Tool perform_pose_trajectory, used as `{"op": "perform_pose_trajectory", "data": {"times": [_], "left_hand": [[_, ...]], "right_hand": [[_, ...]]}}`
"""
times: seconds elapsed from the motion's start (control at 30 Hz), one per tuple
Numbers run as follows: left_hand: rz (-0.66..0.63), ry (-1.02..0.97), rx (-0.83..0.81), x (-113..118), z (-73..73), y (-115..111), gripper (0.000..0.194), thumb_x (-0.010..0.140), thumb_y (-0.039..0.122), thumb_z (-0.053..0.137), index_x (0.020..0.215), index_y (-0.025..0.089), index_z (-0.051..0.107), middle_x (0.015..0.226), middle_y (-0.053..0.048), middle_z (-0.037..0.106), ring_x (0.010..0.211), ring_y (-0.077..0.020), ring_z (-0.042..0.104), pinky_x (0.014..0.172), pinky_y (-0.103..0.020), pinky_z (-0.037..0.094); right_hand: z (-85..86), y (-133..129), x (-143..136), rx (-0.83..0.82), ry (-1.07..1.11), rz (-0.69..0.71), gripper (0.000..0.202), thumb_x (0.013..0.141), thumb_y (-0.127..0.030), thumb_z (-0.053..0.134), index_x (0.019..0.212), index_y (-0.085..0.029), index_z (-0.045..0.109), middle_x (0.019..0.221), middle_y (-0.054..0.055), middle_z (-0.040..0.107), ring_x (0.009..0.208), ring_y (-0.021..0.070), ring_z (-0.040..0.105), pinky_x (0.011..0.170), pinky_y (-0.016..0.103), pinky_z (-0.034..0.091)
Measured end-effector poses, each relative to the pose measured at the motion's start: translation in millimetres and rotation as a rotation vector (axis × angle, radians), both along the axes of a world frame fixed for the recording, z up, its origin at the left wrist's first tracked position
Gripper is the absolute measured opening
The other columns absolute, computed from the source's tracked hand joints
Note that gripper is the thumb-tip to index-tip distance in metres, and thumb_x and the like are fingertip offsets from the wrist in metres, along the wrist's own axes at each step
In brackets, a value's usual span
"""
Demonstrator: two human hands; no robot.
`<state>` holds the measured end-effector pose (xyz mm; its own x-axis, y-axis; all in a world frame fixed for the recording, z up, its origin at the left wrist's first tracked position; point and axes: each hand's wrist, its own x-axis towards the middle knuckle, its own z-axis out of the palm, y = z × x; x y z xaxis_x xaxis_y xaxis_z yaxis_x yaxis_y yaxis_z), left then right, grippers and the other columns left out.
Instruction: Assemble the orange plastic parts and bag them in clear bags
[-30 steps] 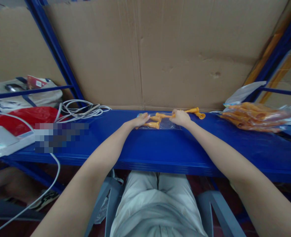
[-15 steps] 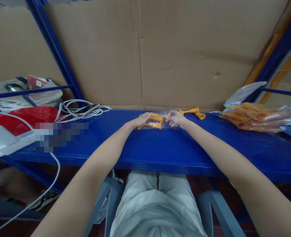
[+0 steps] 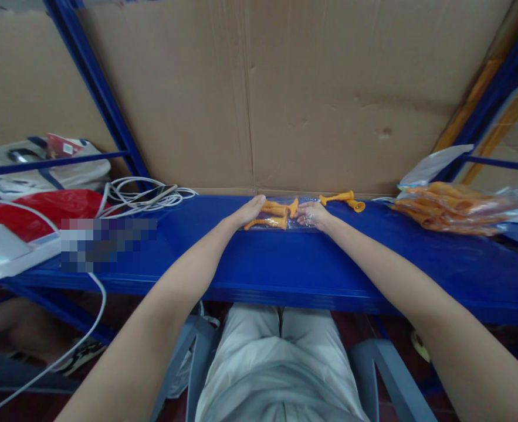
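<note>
On the blue shelf lies a clear plastic bag with several orange plastic pieces in it, shaped like handles with flared ends. My left hand grips the bag's left end, thumb on top and fingers partly hidden. At the bag's right end, my right hand has its fingers closed on the clear film. One short orange piece stands out between the two hands, close to my right fingertips. Beyond my right hand, loose orange pieces lie on the shelf.
Right of my arms sits a clear bag of orange parts. To the left are coiled white cables, a red bag and a white power strip. Cardboard stands behind the blue shelf. A person's leg shows lower left.
My right fingers have come away from the short orange piece, which now shows fully at the bag's right part. My right hand has dropped slightly; my left hand stays on the bag.
</note>
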<state>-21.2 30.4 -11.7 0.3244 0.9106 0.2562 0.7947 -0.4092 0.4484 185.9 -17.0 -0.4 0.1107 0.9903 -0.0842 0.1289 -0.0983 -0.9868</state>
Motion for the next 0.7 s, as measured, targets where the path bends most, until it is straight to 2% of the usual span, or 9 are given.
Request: {"op": "perform_pose_trajectory", "data": {"times": [0.13,0.3,0.53,0.7], "left_hand": [[-0.032,0.032,0.051,-0.7,5.8,-5.3,0.04,0.098,0.031,0.031,0.126,0.017,0.056,0.138,-0.008,0.059,0.13,-0.0205,0.051,0.111,-0.033,0.038],[-0.067,0.124,0.135,-1.4,6.9,-4.6,0.026,0.09,0.022,0.044,0.106,0.015,0.063,0.14,-0.011,0.056,0.136,-0.022,0.045,0.114,-0.032,0.033],[-0.092,0.065,0.172,2.2,1.7,0.0,0.036,0.09,0.026,0.045,0.12,0.012,0.06,0.137,-0.014,0.058,0.127,-0.0231,0.054,0.111,-0.034,0.038],[-0.118,0.094,0.194,6.9,-2.0,0.8,0.027,0.091,0.024,0.045,0.109,0.014,0.064,0.127,-0.012,0.065,0.126,-0.0232,0.055,0.108,-0.033,0.04]], "right_hand": [[2.7,-2.9,-1.1,-0.002,0.04,0.002,0.018,0.085,0.001,0.052,0.082,-0.017,0.052,0.053,-0.002,0.06,0.043,0.0075,0.052,0.047,0.018,0.047],[0.5,0.2,1.1,0.029,0.064,0.051,0.02,0.083,0.001,0.058,0.074,-0.016,0.054,0.057,0.0,0.063,0.048,0.0083,0.057,0.052,0.02,0.051],[-0.4,-0.4,2.8,-0.013,0.097,0.341,0.019,0.086,-0.002,0.059,0.071,-0.011,0.066,0.066,0.007,0.07,0.059,0.0107,0.065,0.064,0.022,0.057],[-1.9,2.1,1.8,-0.037,0.069,0.387,0.013,0.085,-0.008,0.064,0.076,-0.011,0.072,0.074,0.008,0.073,0.068,0.0124,0.068,0.078,0.027,0.058]]}}
